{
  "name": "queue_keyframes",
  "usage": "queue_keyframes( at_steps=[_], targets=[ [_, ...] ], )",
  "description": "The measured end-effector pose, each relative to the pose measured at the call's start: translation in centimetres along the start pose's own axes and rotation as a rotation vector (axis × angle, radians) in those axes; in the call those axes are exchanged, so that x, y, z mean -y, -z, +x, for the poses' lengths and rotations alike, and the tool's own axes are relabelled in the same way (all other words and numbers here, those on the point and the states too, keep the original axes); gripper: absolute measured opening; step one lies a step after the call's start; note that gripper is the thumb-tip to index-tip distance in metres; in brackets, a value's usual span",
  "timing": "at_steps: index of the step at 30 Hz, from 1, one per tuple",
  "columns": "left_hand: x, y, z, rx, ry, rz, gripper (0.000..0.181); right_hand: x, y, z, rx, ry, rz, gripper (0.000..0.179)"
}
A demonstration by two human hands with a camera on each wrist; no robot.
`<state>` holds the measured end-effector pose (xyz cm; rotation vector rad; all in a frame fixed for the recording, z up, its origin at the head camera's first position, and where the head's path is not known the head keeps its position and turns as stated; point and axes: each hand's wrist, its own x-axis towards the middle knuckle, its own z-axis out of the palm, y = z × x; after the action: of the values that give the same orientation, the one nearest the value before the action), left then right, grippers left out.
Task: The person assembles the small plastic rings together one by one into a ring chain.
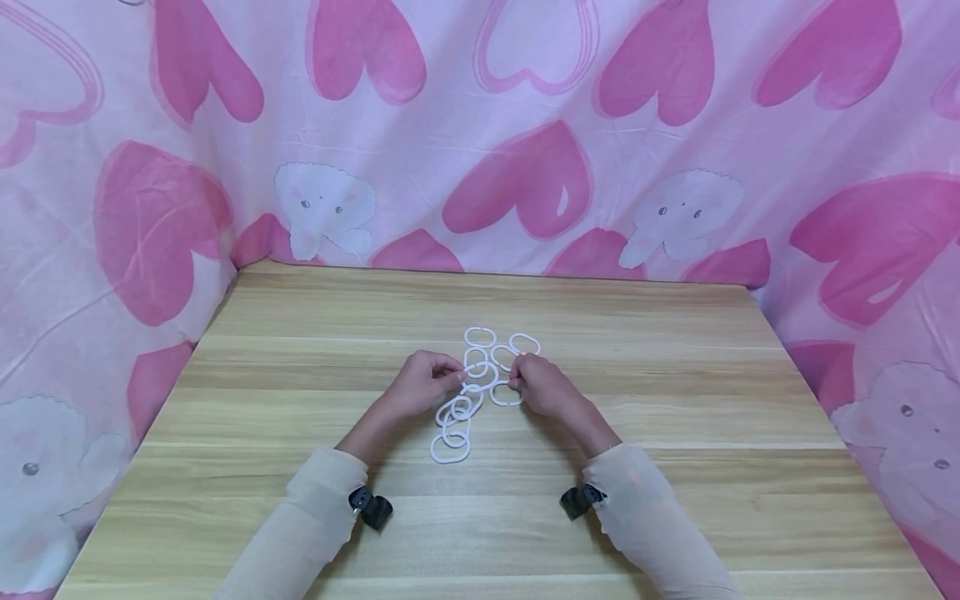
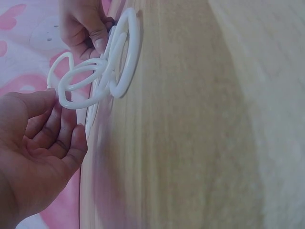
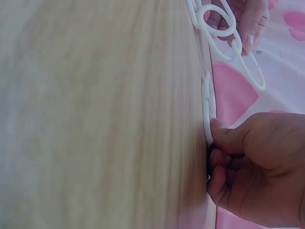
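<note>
Beige sleeves point(image 1: 322, 510) reach up to the hands, each with a dark camera point(image 1: 377, 511) at the cuff, presumably set there to look along that hand's work. Beyond the cuffs, between the forearms, the near end of a white chain point(image 1: 450, 461) lies on the wood table point(image 1: 480, 533), its ovals overlapping and apparently threaded through one another. The left hand point(image 1: 423, 383) pinches a raised link point(image 2: 60, 57) between thumb and fingertips, off the wood, likely to keep its rim free with the chain trailing from it. Level with it, the right hand point(image 1: 547, 385) has its thumb and curled fingers on the edge of a flat link point(image 3: 206, 121), low down, perhaps because something lying so flat is easiest taken by the rim; the head view does not settle which link this is. Just past the hands lie more links point(image 1: 467, 337), probably kept within short reach. Well beyond both hands hangs pink cloth point(image 1: 517, 175), perhaps as a backdrop
</note>
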<state>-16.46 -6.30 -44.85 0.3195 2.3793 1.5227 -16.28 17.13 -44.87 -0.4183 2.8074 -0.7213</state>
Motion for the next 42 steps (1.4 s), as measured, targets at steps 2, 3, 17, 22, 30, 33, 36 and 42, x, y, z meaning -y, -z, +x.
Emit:
queue_keyframes(
  at_steps=[2, 3, 17, 22, 30, 33, 36, 42],
  targets=[
    [0.0, 0.0, 0.0, 0.0, 0.0, -0.001, 0.014, -0.2, 0.0, 0.0, -0.006, 0.004, 0.011, 0.007],
    [0.0, 0.0, 0.0, 0.0, 0.001, -0.002, 0.014, -0.3, 0.1, 0.0, -0.01, 0.009, 0.02, 0.006],
    [0.2, -0.1, 0.2, 0.003, 0.002, 0.001, 0.013, -1.7, 0.4, 0.0, -0.054, 0.064, 0.208, 0.003],
    [0.3, -0.2, 0.3, 0.005, -0.014, 0.0, 0.012, -1.9, 0.5, -0.1, -0.067, 0.079, 0.271, 0.008],
    [0.3, -0.2, 0.3, 0.004, -0.023, -0.001, 0.013, -1.9, 0.8, 0.0, -0.115, 0.051, 0.33, 0.011],
    [0.3, -0.2, 0.3, 0.007, -0.019, -0.003, 0.013, -1.8, 0.9, 0.0, -0.125, 0.039, 0.379, 0.013],
    [0.4, -0.2, 0.3, 0.006, -0.018, 0.001, 0.013, -1.6, 1.0, 0.1, -0.14, 0.031, 0.428, 0.015],
    [0.4, -0.2, 0.4, 0.0, -0.019, 0.006, 0.013, -1.1, 1.4, 0.2, -0.205, 0.012, 0.478, 0.017]
  ],
)
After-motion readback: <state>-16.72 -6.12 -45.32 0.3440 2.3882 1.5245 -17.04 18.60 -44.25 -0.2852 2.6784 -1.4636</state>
